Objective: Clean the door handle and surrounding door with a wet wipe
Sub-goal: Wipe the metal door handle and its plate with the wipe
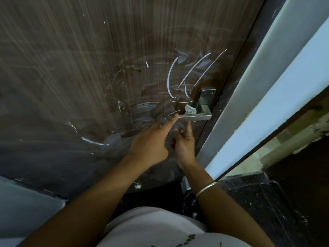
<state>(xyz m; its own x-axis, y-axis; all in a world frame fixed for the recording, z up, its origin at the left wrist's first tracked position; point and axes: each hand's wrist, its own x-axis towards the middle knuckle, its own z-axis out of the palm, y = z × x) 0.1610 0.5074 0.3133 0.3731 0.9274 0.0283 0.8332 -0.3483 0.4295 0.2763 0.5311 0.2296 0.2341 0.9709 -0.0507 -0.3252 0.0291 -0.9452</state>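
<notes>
Wet wipe atop door handle; left hand, right hand touch handle, one straight finger each.

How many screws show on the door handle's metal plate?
2, at the top of the plate: left screw and right screw. The handle may hide others lower down.

Silver bangle R wrist; pale top

- The door face lies open from 9 to 12 o'clock of the handle.
- At 3 o'clock the white frame stands near.
- Left hand and right hand fill 6 o'clock.
</notes>
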